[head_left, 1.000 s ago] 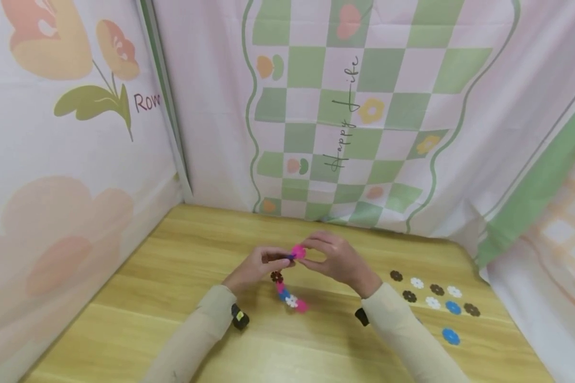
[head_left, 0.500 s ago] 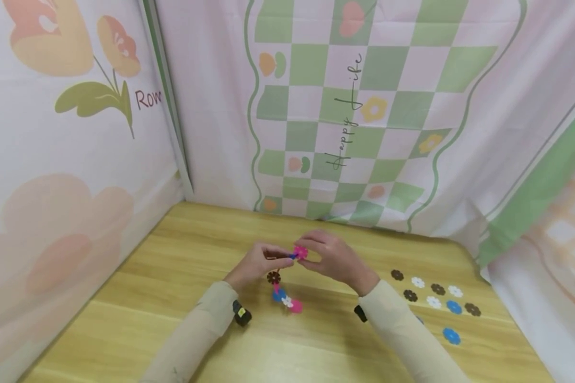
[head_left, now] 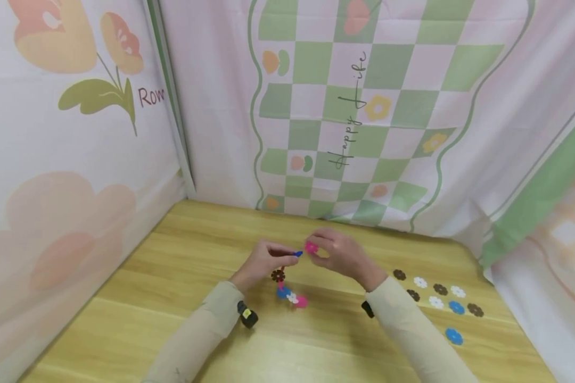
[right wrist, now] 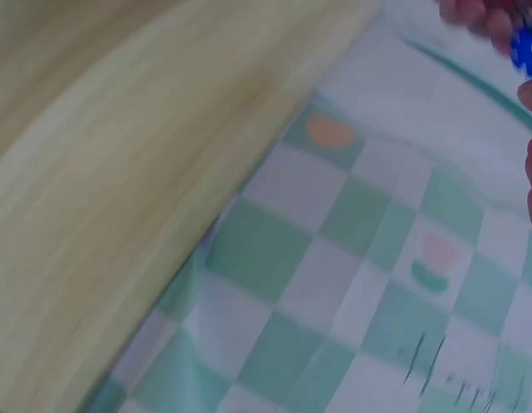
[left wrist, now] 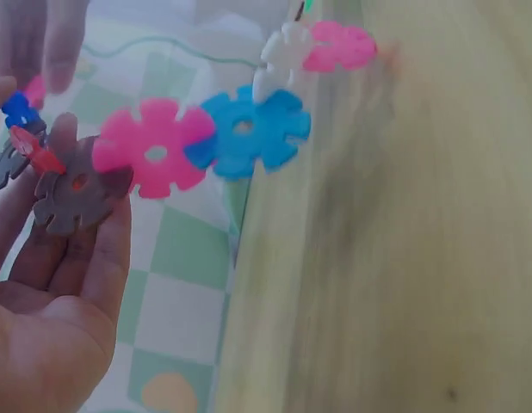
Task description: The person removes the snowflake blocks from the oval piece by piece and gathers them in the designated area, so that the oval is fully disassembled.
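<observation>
Between its thumb and fingers, my left hand (head_left: pixel 267 260) grips one end of a chain of flower-shaped plastic discs. A dark blue disc (head_left: pixel 297 254) sticks out past its fingertips. From the hand hang a brown disc (left wrist: pixel 81 185), a pink disc (left wrist: pixel 154 148), a light blue disc (left wrist: pixel 249 131), a white disc (left wrist: pixel 285 60) and an end pink disc (left wrist: pixel 342 46). A red disc (left wrist: pixel 35 152) sits by the fingers. To the right, my right hand (head_left: pixel 342 255) pinches a loose pink disc (head_left: pixel 311 248), a small gap away from the dark blue one.
On the right of the wooden table (head_left: pixel 182 330) lie loose discs in rough rows, among them a brown disc (head_left: pixel 440 289), a white disc (head_left: pixel 419 282) and a blue disc (head_left: pixel 453 336). A patterned curtain (head_left: pixel 306 133) stands along the table's back edge.
The pink disc in my right hand has come away from the dark blue disc and moved slightly right. The hanging chain has swung a little; my left hand keeps its grip.
</observation>
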{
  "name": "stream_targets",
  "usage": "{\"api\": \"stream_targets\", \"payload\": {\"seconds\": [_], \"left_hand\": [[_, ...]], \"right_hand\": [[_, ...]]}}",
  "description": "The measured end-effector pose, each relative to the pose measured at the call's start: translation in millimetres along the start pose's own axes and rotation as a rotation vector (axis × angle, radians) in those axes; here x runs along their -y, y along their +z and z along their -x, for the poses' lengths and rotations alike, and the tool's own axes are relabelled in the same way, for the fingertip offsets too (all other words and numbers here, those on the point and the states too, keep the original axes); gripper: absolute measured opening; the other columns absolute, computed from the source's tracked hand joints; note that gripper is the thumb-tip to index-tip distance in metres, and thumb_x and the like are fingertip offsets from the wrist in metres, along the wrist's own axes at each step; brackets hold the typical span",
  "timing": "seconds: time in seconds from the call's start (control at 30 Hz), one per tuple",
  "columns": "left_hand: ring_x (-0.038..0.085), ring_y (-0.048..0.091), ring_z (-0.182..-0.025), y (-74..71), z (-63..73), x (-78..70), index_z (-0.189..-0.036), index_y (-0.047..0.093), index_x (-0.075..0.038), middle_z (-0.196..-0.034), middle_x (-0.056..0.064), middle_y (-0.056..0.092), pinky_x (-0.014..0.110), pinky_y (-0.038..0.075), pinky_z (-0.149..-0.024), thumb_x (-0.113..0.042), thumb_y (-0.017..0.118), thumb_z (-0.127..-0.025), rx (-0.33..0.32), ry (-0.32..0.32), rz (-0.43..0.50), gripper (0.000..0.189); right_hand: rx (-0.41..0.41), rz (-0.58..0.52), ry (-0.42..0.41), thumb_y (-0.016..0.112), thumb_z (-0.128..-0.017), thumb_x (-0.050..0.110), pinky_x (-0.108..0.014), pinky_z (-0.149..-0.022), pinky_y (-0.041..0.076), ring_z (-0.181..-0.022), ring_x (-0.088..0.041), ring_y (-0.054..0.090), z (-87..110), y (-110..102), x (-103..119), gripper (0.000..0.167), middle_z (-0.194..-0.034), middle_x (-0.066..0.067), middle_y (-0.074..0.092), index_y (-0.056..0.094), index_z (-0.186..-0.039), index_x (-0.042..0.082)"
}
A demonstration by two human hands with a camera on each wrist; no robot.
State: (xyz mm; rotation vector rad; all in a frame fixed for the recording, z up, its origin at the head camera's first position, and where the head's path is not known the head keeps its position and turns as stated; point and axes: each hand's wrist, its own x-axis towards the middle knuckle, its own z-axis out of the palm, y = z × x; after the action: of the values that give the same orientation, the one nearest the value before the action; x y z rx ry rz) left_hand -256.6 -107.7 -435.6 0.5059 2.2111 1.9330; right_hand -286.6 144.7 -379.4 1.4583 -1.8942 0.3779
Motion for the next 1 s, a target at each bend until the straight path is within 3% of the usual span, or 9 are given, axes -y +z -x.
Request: {"api": "stream_targets", "payload": {"seconds": [0.13,0.27,0.47,0.6,0.8,1.0], "left_hand": [[0.027,0.073,-0.102,-4.6,0.4,5.4,-0.118,0.076,0.001,-0.109,0.006,0.081,0.038,0.062,-0.092,-0.026,0.082,-0.093,-0.030,-0.019,0.023,0.037],[0.018,0.072,-0.099,-7.4,0.9,7.7,-0.116,0.079,-0.006,-0.110,0.005,0.080,0.031,0.060,-0.089,-0.028,0.083,-0.092,-0.039,-0.017,0.023,0.033],[0.016,0.071,-0.097,-10.8,1.8,6.8,-0.116,0.079,-0.009,-0.112,0.006,0.080,0.030,0.060,-0.087,-0.032,0.083,-0.092,-0.026,-0.001,0.000,0.034],[0.016,0.071,-0.095,-10.4,2.8,6.7,-0.114,0.080,-0.008,-0.110,0.006,0.080,0.030,0.060,-0.084,-0.030,0.083,-0.092,-0.036,0.005,-0.012,0.031],[0.016,0.070,-0.095,-8.5,3.1,5.3,-0.115,0.081,-0.009,-0.110,0.005,0.080,0.030,0.059,-0.083,-0.030,0.084,-0.092,-0.030,0.006,-0.022,0.031],[0.017,0.069,-0.095,-8.2,2.6,3.3,-0.115,0.080,-0.010,-0.111,0.005,0.080,0.031,0.058,-0.083,-0.032,0.084,-0.092,-0.010,0.020,-0.023,0.033]], "right_hand": [[-0.030,0.021,0.103,0.092,-0.065,0.000,-0.033,-0.071,0.065,-0.081,-0.023,0.074,17.4,-20.9,-20.6,0.034,-0.093,-0.012,0.076,0.077,-0.097,-0.002],[0.009,0.000,0.209,0.093,-0.066,0.001,-0.034,-0.069,0.064,-0.079,-0.021,0.075,39.7,-49.0,-34.7,0.034,-0.093,-0.012,0.078,0.078,-0.097,-0.002],[0.178,-0.056,0.408,0.092,-0.073,0.006,-0.031,-0.069,0.063,-0.078,-0.012,0.071,78.5,-88.9,-31.0,0.028,-0.089,0.002,0.078,0.080,-0.098,0.007],[0.329,-0.121,0.534,0.090,-0.081,0.011,-0.026,-0.070,0.063,-0.082,-0.003,0.069,112.4,-101.3,-21.7,0.022,-0.091,0.010,0.075,0.080,-0.100,0.013],[0.437,-0.211,0.504,0.089,-0.083,0.012,-0.026,-0.065,0.062,-0.079,0.002,0.066,154.5,-99.4,-7.9,0.018,-0.089,0.010,0.073,0.080,-0.098,0.013],[0.481,-0.307,0.524,0.089,-0.085,0.013,-0.023,-0.063,0.060,-0.080,0.003,0.064,175.7,-94.5,0.0,0.016,-0.091,0.007,0.074,0.079,-0.098,0.013]]}}
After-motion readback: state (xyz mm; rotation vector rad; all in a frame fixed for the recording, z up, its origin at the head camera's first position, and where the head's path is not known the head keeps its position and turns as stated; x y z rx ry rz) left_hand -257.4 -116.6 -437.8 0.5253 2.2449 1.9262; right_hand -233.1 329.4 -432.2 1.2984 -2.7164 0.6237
